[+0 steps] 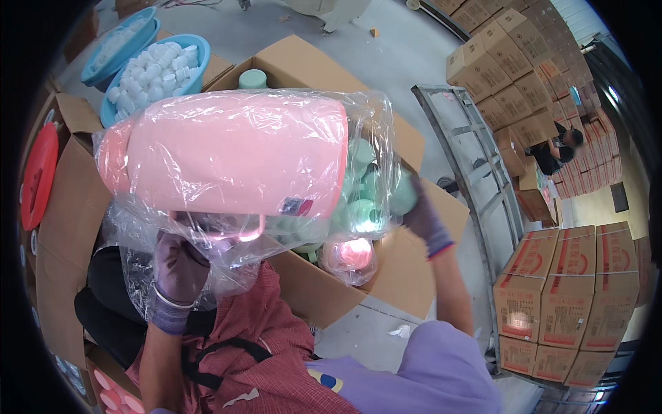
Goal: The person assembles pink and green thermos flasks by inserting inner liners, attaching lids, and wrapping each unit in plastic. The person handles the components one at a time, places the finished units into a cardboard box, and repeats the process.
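Observation:
A large pink jug (234, 148) lies on its side in a clear plastic bag, across the front of my view. My left hand (181, 265), in a purple-grey glove, is closed at its handle (252, 228) and the loose plastic below it. At the bag's far right end is my right hand (426, 217), also gloved; its fingers are smeared by motion and partly hidden beside a pale green rounded thing (402, 193). Under the jug stands an open cardboard box (293, 58) with several green bagged jugs (363, 214) and a pink-topped one (355, 255).
Blue basins hold white caps (155, 72) at the far left. A red lid (40, 176) rests in a carton on the left, and pink pieces (117, 393) lie lower left. To the right are a metal rack (476, 152), stacked cartons (545, 290) and another person (557, 150).

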Demonstrator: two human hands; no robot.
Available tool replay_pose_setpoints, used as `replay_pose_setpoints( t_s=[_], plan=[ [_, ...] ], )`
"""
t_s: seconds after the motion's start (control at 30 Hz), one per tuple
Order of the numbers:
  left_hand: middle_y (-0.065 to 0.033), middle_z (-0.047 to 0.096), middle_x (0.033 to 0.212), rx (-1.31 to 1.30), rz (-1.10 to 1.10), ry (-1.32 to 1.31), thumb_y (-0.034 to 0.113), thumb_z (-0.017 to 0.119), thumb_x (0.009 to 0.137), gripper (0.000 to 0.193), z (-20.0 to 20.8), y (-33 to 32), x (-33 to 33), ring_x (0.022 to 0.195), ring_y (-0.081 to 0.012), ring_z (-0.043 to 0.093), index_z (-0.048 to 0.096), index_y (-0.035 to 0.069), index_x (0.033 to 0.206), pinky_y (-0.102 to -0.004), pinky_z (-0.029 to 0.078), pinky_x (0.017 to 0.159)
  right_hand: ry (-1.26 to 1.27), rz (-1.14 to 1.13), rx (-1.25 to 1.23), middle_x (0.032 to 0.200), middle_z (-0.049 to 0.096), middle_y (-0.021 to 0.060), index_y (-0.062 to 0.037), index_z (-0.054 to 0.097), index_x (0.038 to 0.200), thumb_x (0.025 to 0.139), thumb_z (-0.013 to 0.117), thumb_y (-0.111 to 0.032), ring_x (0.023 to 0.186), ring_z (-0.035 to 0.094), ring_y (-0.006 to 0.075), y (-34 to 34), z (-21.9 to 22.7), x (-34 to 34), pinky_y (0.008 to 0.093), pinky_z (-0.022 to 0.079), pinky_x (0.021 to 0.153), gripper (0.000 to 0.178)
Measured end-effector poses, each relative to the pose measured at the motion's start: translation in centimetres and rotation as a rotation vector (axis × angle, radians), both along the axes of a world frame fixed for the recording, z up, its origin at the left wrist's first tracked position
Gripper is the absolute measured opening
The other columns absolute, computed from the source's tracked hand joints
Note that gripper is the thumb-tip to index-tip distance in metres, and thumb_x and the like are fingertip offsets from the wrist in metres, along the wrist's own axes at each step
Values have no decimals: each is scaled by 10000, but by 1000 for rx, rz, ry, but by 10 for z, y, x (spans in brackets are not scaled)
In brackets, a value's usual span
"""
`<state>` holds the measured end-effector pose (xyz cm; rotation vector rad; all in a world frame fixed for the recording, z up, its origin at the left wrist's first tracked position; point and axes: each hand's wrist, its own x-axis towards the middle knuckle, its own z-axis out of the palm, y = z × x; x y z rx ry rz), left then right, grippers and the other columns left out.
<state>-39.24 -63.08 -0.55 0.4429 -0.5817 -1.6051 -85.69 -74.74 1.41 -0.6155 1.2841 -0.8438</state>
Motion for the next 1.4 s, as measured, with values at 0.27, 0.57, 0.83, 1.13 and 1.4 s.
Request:
replay_pose_setpoints(
  t_s=[0.27,0.57,0.83,1.13,1.4],
  plan=[
    [-107,658,988,308,140,55,173,489,927,155,-10,-2,-26,877,-246,680,569,66,1005,-422,600,773,-537,-326,-99,1255,555,70,-189,516,1299,855,658,-568,1146,545,289,7,-76,-3,494,501,964,601],
    [-162,660,1061,395,-164,-380,47,586,911,308,-48,-64,-171,932,-300,687,534,-23,1207,-381,618,744,-465,-246,-990,1403,488,195,-80,438,1414,902,637,-452,1198,541,443,77,187,17,518,540,939,663],
    [-150,655,1175,-271,-272,-1081,301,651,874,665,-119,-70,-212,942,-267,613,421,55,1448,-382,515,807,-225,-133,-1343,1373,465,241,-47,422,1375,754,789,-295,1153,570,398,69,170,96,447,556,868,763],
    [-149,523,1378,67,552,-113,597,353,1002,705,56,-5,143,1206,-289,549,413,33,1419,-432,436,1061,-112,1078,-943,1317,526,198,-28,419,1388,768,776,-332,1150,576,331,87,97,294,403,499,936,777],
    [-164,610,1238,49,963,111,519,377,1016,577,43,184,243,1133,-298,589,564,34,1266,-443,465,1023,-250,2222,-706,1264,563,189,-21,408,1403,779,729,-401,1163,557,285,79,127,408,361,438,991,799]
  ],
)
